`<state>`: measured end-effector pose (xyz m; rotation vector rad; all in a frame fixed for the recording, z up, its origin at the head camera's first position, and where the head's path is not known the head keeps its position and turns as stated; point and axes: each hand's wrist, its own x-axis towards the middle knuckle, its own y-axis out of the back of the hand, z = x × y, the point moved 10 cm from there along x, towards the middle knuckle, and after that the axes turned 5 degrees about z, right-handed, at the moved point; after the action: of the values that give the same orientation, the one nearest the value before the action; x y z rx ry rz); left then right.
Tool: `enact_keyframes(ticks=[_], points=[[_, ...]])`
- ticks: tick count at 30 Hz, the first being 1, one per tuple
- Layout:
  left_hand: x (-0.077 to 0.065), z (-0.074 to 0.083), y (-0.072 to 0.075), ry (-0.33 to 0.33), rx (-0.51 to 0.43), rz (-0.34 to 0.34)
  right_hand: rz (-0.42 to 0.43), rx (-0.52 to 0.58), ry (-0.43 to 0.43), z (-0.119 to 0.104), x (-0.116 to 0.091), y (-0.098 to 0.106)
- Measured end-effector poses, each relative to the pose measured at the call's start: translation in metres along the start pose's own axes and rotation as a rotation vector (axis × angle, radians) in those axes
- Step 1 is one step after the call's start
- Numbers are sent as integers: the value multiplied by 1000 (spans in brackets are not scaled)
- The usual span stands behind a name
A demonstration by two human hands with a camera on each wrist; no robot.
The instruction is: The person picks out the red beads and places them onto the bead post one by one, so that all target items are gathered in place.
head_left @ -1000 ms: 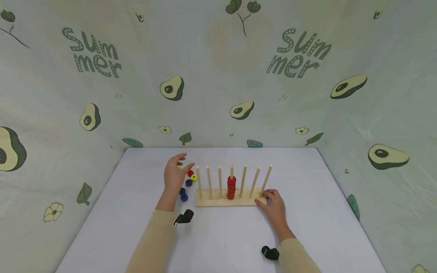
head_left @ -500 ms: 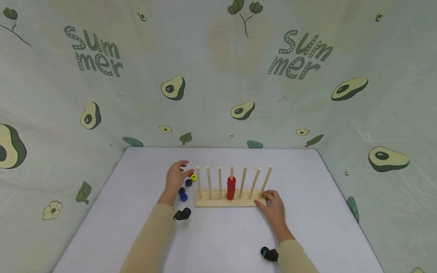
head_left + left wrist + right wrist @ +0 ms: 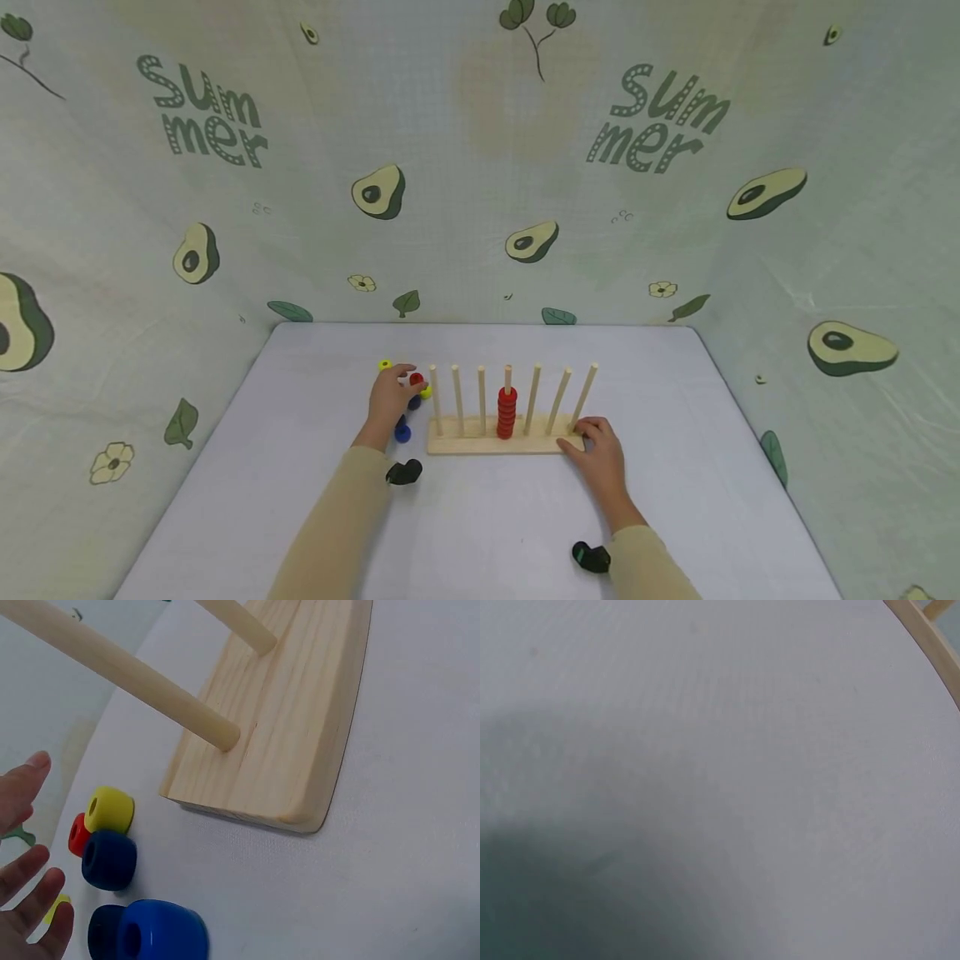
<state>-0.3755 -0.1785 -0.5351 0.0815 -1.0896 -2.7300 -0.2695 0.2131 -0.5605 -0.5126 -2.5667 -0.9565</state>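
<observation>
A wooden peg stand (image 3: pixel 468 447) with several upright pegs lies in the head view. Red beads (image 3: pixel 507 414) are stacked on its middle peg. My right hand (image 3: pixel 600 454) grips the stand's right end, thumb at the front edge. My left hand (image 3: pixel 386 400) hovers by the loose beads left of the stand, fingers spread and holding nothing in the left wrist view. Near its fingertips are a red bead (image 3: pixel 417 380) and a yellow bead (image 3: pixel 110 809). Closer to me lie a dark blue bead (image 3: pixel 109 859) and a brighter blue bead (image 3: pixel 163 931), another dark one partly hidden behind it.
A second yellow bead (image 3: pixel 385 364) lies beyond the left hand. The white table (image 3: pixel 495 525) meets a patterned cloth backdrop (image 3: pixel 450 275) behind and at the sides. The right wrist view shows mostly tabletop, with a stand edge (image 3: pixel 930 641) in its corner.
My left hand has come down and a little nearer, uncovering the far yellow bead and covering part of the blue ones. The right hand keeps its hold on the stand.
</observation>
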Motion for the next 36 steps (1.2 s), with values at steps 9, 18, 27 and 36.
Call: enact_keyframes(ticks=[9,18,27,36], points=[[7,-16,-12,18,-40,-44,-4,-4,-3,0,0,-4],[11,-28,-16,105,-83,-83,-6,-9,-4,1,1,-4],[18,-37,-20,213,-108,-68,-21,6,-32,6,2,-4],[13,-33,-19,279,-30,-40,-21,21,-34,5,1,-3]])
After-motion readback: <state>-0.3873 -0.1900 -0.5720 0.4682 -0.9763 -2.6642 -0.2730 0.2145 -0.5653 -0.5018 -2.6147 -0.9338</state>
